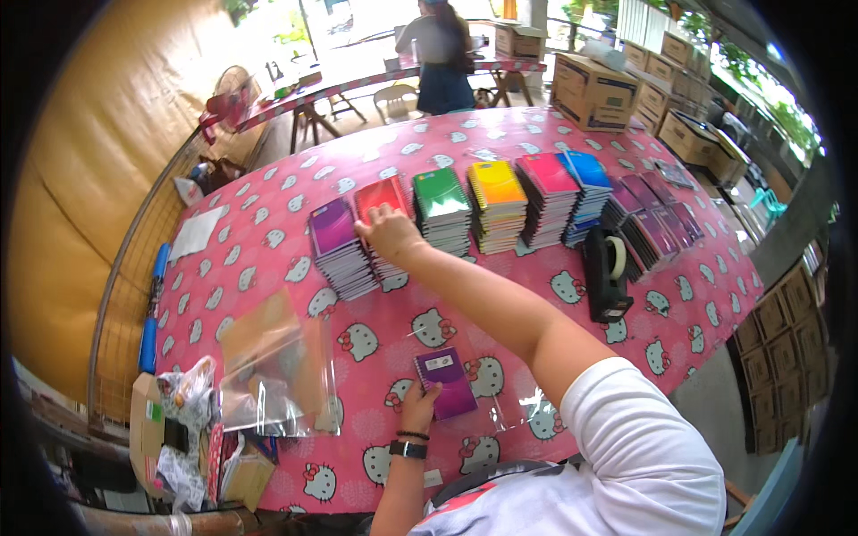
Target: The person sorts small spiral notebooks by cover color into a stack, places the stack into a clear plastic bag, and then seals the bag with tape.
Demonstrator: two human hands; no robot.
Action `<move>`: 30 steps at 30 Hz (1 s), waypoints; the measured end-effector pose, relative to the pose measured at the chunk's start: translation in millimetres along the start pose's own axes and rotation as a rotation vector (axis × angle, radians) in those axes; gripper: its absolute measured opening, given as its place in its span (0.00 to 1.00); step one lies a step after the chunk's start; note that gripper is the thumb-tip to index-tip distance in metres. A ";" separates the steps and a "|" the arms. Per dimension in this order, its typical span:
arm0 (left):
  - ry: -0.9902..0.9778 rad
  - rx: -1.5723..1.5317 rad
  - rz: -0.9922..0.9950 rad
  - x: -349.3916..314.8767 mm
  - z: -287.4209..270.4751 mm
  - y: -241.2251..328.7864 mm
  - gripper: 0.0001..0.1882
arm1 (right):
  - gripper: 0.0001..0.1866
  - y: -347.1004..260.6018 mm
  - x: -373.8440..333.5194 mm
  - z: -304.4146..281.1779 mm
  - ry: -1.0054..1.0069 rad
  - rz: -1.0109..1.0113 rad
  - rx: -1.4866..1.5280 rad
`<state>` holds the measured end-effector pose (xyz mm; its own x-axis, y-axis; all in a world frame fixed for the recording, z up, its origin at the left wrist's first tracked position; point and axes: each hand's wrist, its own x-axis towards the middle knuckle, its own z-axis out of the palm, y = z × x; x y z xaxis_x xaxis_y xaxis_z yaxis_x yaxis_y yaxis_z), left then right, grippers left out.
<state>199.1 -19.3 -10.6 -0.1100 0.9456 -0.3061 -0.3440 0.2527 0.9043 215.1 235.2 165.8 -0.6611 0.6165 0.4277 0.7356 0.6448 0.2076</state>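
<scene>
Near the table's front edge, my left hand (418, 409) grips a small purple spiral notebook (451, 382) by its lower left side, the thumb over its cover. A clear plastic sheet or bag (514, 406) lies around and beside this notebook. My right arm stretches far forward, and my right hand (390, 234) is on top of the red notebook stack (382, 194), fingers bent over the cover and thumb by its left edge. To its left stands a purple notebook stack (332, 225); on its right is a green notebook stack (441, 192).
Farther right stand yellow (497, 186), pink (548, 175) and blue notebook stacks (586, 170), wrapped purple packs (657, 223) and a black tape dispenser (606, 277). Clear bags (277, 380) lie at left, beside a cluttered box (147, 438). Another person (435, 54) stands beyond the table.
</scene>
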 end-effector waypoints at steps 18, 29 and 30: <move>0.013 0.074 0.078 7.6 7.7 -0.9 0.12 | 0.12 49.6 -214.2 -45.0 0.235 0.875 1.739; 0.008 -0.025 0.006 3.6 10.0 8.0 0.12 | 0.11 11.6 -298.4 -32.5 0.283 1.252 1.935; 0.008 -0.025 -0.004 5.7 10.1 6.9 0.12 | 0.13 7.8 -298.3 -33.7 0.260 1.218 1.874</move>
<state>205.5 -10.2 -3.2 -0.1159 0.9430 -0.3118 -0.3678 0.2509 0.8954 423.0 41.1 69.5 -0.0011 0.9726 -0.2325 -0.3824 -0.2153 -0.8986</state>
